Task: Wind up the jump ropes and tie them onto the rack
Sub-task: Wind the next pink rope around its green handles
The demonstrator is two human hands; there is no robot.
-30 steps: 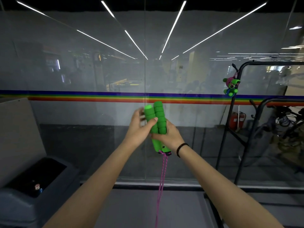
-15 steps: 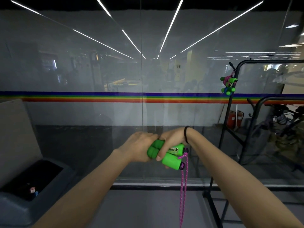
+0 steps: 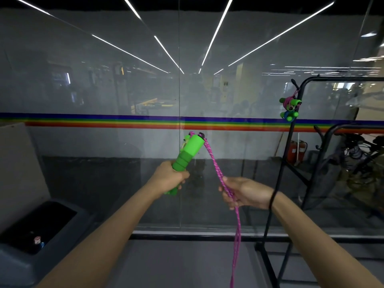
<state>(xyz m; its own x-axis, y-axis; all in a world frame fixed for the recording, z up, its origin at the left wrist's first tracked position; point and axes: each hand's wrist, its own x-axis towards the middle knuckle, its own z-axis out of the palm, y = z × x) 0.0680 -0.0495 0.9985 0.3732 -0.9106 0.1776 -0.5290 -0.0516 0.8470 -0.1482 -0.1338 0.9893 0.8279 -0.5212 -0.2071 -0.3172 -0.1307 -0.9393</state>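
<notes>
Green foam handles (image 3: 188,154) of a jump rope, tilted up and right, are gripped low by the left hand (image 3: 170,179) before a glass wall (image 3: 104,80). Its pink braided cord (image 3: 215,163) drops through the curled right hand (image 3: 245,193), its lower end cut off by the frame. Another wound rope (image 3: 289,109) hangs on the black rack (image 3: 342,79); its knot is indistinct.

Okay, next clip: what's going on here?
A person faces a glass wall. The left hand grips the jump rope's green handles, while the right hand holds the pink rope running from their tops. The rope is not yet wound round the handles. Another wound rope already hangs on the black rack.
</notes>
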